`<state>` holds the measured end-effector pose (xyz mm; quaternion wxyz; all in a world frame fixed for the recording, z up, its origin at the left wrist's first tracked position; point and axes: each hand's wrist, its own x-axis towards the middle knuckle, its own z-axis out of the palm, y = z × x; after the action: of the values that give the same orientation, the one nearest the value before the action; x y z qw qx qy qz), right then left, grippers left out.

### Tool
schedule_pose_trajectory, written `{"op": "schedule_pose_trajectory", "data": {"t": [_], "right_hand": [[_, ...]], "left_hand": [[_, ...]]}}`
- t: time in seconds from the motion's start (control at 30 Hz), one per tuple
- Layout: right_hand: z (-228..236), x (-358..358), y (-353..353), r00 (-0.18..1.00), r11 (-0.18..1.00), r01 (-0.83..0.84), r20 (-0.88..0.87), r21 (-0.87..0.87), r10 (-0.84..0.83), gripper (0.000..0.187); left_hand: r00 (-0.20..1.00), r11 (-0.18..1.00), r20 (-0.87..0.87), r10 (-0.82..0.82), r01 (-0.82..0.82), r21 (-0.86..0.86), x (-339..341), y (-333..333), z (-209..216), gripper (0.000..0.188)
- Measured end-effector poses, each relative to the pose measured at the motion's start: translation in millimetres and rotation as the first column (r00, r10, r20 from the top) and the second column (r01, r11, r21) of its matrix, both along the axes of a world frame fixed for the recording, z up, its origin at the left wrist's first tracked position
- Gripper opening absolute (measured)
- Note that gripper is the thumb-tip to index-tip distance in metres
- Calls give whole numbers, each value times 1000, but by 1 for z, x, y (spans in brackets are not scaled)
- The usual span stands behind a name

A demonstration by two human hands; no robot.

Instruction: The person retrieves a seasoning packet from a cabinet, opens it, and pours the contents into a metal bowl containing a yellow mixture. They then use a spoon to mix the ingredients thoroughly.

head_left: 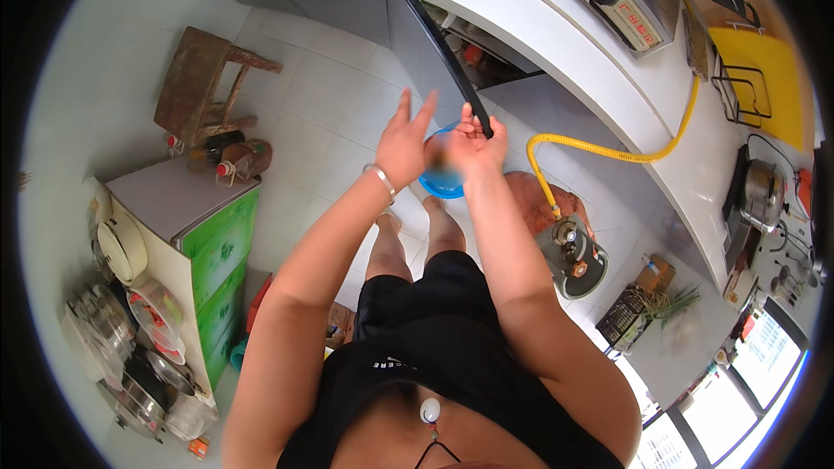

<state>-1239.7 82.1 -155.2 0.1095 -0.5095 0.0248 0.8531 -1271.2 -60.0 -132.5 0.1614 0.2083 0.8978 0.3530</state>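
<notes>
One cabinet door [419, 48], opened out beneath the counter [556, 26]; its edge is clasped by the right hand [482, 148]. Left hand [407, 143]: raised nearby, fingers apart, nothing gripped. Progress, as judged: opening done, closing not done. Blue basin [445, 188], set below on pale floor tiles [300, 91]. Gas cylinder [569, 271] with yellow hose [608, 155], placed rightward; wooden stool [193, 78], leftward.

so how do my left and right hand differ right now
The left hand has its fingers spread, clear of the door; the right hand has its fingers bent at the door's black edge. The left wrist wears a bracelet; the right wrist shows none. Both hands are ungloved.
</notes>
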Motion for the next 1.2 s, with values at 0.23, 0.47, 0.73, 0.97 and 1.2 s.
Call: {"op": "schedule_pose_trajectory", "data": {"t": [0.23,0.47,0.73,0.97,1.2], "right_hand": [[-15,17,-21,973,994,-102,-209,-29,93,35],[-42,28,-18,920,982,-148,-348,113,179,46],[-31,94,7,140,118,-878,13,463,990,14],[-91,14,70,376,-392,-655,729,646,571,16],[-137,-165,30,400,-884,-292,886,366,235,39]], "left_hand": [[998,998,23,-53,54,-23,-24,56,-15,45],[999,999,32,25,-24,-40,-17,65,-17,40],[997,999,-72,37,-36,6,-13,22,-22,24],[977,978,-61,204,-200,65,-6,-45,-26,39],[949,966,-193,249,-259,-25,-24,-95,-26,67]]}}
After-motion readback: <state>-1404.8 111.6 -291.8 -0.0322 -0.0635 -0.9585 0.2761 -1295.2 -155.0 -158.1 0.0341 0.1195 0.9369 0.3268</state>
